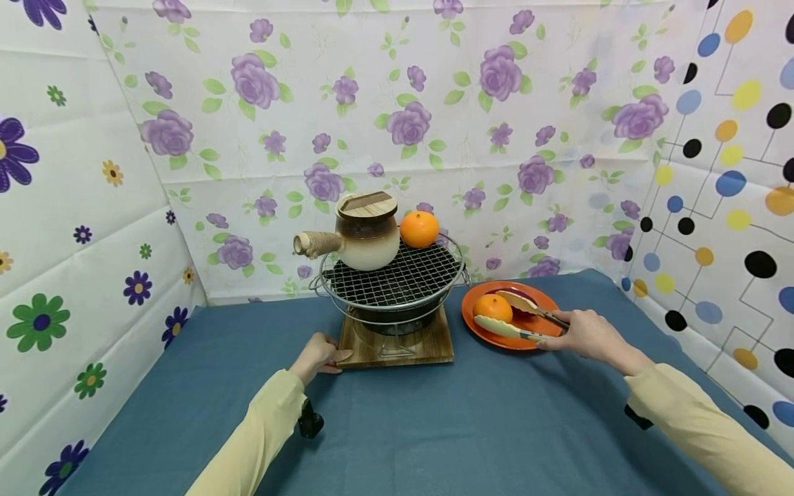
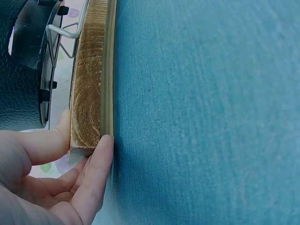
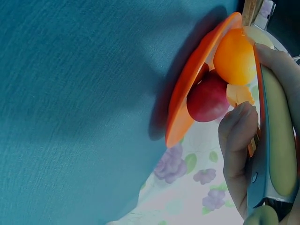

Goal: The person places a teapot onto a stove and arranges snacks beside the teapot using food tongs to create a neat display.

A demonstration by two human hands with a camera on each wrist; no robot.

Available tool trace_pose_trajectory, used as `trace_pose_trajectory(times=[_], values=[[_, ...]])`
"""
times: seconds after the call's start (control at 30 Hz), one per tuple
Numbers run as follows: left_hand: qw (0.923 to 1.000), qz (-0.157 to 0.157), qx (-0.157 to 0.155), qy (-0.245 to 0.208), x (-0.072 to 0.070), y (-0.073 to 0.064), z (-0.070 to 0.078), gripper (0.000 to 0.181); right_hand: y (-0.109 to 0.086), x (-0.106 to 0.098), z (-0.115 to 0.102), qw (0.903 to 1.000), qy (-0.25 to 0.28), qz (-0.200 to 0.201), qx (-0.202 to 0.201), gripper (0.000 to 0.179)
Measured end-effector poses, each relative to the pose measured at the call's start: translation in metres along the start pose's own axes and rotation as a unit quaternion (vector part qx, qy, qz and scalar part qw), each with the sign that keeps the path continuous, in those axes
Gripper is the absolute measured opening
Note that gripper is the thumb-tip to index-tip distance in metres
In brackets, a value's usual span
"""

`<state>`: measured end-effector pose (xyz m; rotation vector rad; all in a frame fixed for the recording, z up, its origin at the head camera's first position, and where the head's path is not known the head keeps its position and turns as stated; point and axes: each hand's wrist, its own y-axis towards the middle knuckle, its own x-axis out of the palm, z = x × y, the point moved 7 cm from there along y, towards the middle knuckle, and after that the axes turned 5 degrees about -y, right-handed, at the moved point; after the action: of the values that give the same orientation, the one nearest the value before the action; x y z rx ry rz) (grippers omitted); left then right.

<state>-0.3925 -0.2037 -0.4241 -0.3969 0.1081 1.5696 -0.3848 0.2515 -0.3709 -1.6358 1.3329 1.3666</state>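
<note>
At the near left corner of a wooden board [image 1: 428, 355], my left hand [image 1: 315, 357] grips the edge; in the left wrist view the thumb and a finger [image 2: 96, 180] lie on opposite faces of the board. My right hand [image 1: 589, 334] holds kitchen tongs [image 1: 496, 326] by their handles, arms spread. Between the tong tips sits an orange [image 1: 493, 308] on an orange plate [image 1: 520, 344]. Beside it, the right wrist view shows a dark red round fruit [image 3: 208, 97] close to one tong tip. The palm side hides part of the handles.
On the board stands a round black grill with a wire mesh [image 1: 397, 279]. A lidded clay pot [image 1: 370, 249] with a wrapped side handle and another orange [image 1: 419, 229] sit on the mesh. A blue cloth [image 1: 397, 427] covers the table; flowered sheets [image 1: 360, 124] hang behind.
</note>
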Motion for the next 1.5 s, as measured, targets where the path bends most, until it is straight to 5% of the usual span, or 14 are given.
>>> trace_pose_trajectory(times=[0.8, 0.93, 1.07, 1.27, 1.37, 1.5], values=[[0.9999, 0.005, -0.014, -0.002, -0.0001, 0.002, -0.0013, 0.051, -0.0035, -0.0022, -0.0013, 1.0, 0.002, 0.002, -0.001, 0.082], [0.9998, 0.003, -0.019, -0.003, -0.0002, 0.0012, -0.0019, 0.02, -0.0042, -0.0029, -0.0014, 1.0, 0.001, 0.004, -0.002, 0.081], [0.9997, 0.002, -0.026, -0.005, 0.0003, 0.0, -0.0023, 0.049, -0.0046, -0.0033, -0.0021, 1.0, 0.002, 0.004, -0.005, 0.08], [0.9996, 0.001, -0.025, -0.01, 0.0007, 0.0, -0.0026, 0.048, -0.0049, -0.0038, -0.0016, 1.0, 0.003, 0.004, -0.004, 0.082], [0.9997, 0.003, -0.023, -0.007, 0.0003, 0.0006, -0.0024, 0.019, -0.0053, -0.0043, -0.0016, 1.0, 0.003, 0.006, -0.004, 0.083], [0.9998, 0.004, -0.018, -0.004, -0.0001, 0.0014, -0.0027, 0.045, -0.0062, -0.0048, -0.0021, 1.0, 0.005, 0.006, -0.004, 0.084]])
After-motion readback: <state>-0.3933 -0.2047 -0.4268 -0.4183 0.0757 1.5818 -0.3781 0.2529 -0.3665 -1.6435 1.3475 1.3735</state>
